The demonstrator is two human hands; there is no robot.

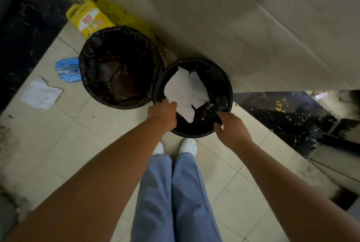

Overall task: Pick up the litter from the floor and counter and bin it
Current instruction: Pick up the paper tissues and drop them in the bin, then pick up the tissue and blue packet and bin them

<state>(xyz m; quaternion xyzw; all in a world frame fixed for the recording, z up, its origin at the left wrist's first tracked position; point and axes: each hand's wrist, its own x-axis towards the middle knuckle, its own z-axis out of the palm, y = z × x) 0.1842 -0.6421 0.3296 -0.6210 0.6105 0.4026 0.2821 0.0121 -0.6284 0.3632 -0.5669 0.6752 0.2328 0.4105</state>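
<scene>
A round black bin [228,86] stands on the tiled floor by the wall, just ahead of my feet. A large white paper [184,90] lies across its inside, over dark rubbish. My left hand [163,114] curls over the bin's near left rim, its thumb touching the paper's lower edge. My right hand [230,127] grips the near right rim. To the left, a second bin [85,78] lined with a dark bag stands open. On the floor further left lie a crumpled white tissue [41,93] and a blue wrapper [67,69].
A yellow printed bag [88,19] and a yellow cloth [124,17] lie against the wall behind the lined bin. Dark speckled stone edges [292,119] run along the right and far left. My legs and white shoes [188,145] stand right behind the black bin.
</scene>
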